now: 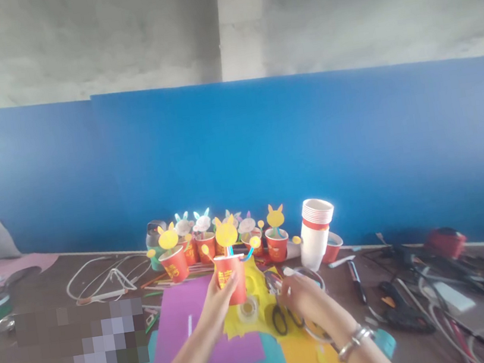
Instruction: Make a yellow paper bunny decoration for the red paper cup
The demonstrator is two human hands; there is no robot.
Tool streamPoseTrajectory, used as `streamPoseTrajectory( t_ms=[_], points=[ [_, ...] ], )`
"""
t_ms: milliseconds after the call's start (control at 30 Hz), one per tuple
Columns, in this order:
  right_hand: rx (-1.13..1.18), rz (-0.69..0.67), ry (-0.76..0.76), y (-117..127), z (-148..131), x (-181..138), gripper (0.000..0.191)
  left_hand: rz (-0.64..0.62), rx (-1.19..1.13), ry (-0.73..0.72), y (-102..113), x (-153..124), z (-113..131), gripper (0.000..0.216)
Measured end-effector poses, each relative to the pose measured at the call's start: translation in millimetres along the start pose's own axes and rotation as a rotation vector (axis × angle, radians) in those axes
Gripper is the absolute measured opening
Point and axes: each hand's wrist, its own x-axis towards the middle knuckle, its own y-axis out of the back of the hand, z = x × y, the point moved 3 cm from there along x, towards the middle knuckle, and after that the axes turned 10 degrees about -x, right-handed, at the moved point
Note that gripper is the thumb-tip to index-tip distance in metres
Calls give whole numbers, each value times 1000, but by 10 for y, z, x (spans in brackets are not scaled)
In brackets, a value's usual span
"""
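Observation:
My left hand [217,301] is wrapped round a red paper cup [232,276]. A yellow paper animal head [226,233] on a blue straw stands up out of the cup. My right hand [301,296], with bracelets at the wrist, hovers low over the yellow paper beside black-handled scissors [281,315]. Its fingers curl round something small and pale that I cannot make out. A roll of clear tape [248,310] lies between my hands.
Several finished red cups with paper animal heads [205,238] stand in a row by the blue wall. A stack of cups [316,232] stands to their right. Purple [186,327], teal and yellow sheets cover the table. A glue gun [394,301] and cables lie at the right, white wire at the left.

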Motion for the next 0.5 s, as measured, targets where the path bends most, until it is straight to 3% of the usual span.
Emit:
streamPoseTrajectory(
  t_ms=[167,300,500],
  points=[
    [-152,-142,-93,-208,-207,-23,33,-1,-2,26,31,17,-18,63],
    [-217,-172,-114,-253,-369,-64,33,-23,-33,47,32,23,-8,62],
    [-214,-122,-96,-121,-227,-114,34,-25,-52,47,39,31,40,62]
  ],
)
